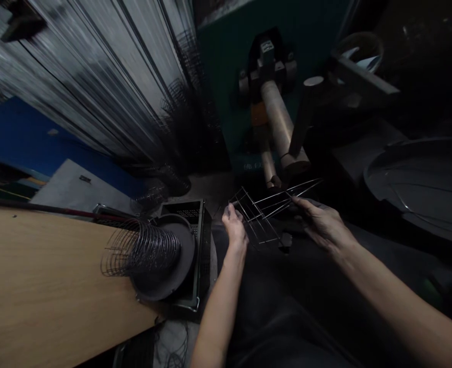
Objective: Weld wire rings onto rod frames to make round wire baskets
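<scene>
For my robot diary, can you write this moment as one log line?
left hand: holds wire frame | right hand: holds its long wires | nearby: wire coil on dark round plate

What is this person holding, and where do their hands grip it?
A bent wire frame: the left hand grips its squared end, the right hand its long straight wires.

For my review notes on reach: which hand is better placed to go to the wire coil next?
Probably the left hand. It is on the coil's side of the wire frame, closer to the wire coil. The right hand holds the frame's far end, with the frame between it and the coil.
</scene>
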